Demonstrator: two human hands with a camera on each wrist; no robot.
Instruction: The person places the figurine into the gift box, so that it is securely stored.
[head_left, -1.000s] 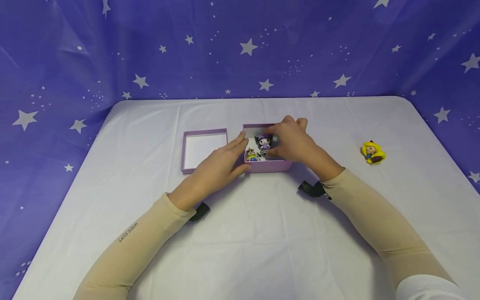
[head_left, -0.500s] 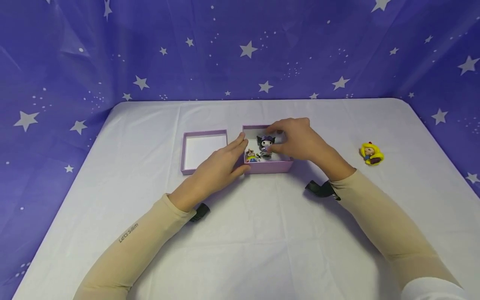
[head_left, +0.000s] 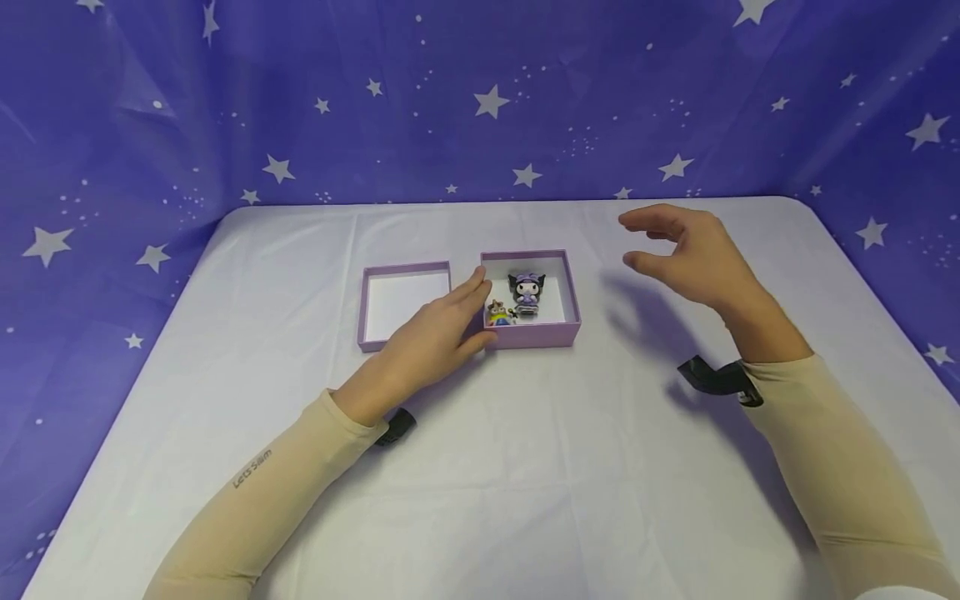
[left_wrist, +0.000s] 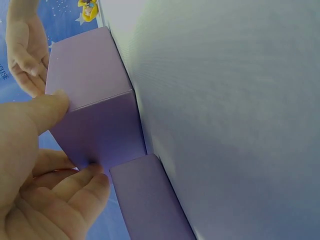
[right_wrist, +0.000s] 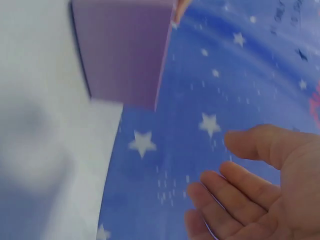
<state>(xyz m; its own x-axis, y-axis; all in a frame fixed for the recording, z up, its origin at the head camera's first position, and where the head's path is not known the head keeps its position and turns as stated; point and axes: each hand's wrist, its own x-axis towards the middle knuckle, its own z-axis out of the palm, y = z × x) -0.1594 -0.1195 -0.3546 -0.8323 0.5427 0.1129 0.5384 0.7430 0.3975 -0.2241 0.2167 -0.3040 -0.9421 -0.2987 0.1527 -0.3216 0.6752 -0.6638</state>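
A big blue curtain with white stars [head_left: 150, 125] fills the top of the frame. Below it a wide desk under a white cloth [head_left: 525, 467] takes up the middle and bottom.

Two arms in tan sleeves come up from the bottom corners. The left hand [head_left: 438, 329] sits near the middle, its fingers and thumb holding the left near corner of a small purple cardboard box [head_left: 572, 292]. In the left wrist view the thumb [left_wrist: 47, 107] presses on one side wall of the box [left_wrist: 95, 120] and the fingertips touch the next wall. The right hand [head_left: 686, 250] floats above the desk at middle right, well apart from the box, fingers loose and holding nothing.

Just left of the box lies its flat purple lid [head_left: 365, 304], white inside.

Inside the box stand two tiny toys: a purple and black doll with a white face [head_left: 527, 292], and left of it a smaller yellow and blue figure [head_left: 498, 314].
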